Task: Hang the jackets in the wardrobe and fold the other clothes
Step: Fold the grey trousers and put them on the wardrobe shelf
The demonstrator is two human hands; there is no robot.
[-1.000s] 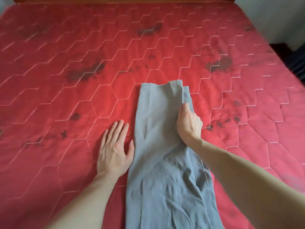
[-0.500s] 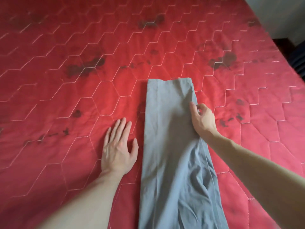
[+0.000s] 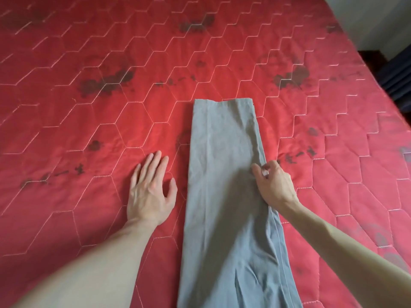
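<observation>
One red quilted mattress [image 3: 89,130] under grey trousers [image 3: 224,174], stained dark.

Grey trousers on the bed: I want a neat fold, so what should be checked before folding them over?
1. Grey trousers lie lengthwise on the red quilt: ok.
2. Far hem square and flat: ok.
3. Near part smooth: not ok, wrinkled.
4. Right hand pinches the right edge: ok.
5. Left hand flat on the quilt, off the cloth: ok.
6. Waist end aligned: cannot tell, out of frame.
</observation>
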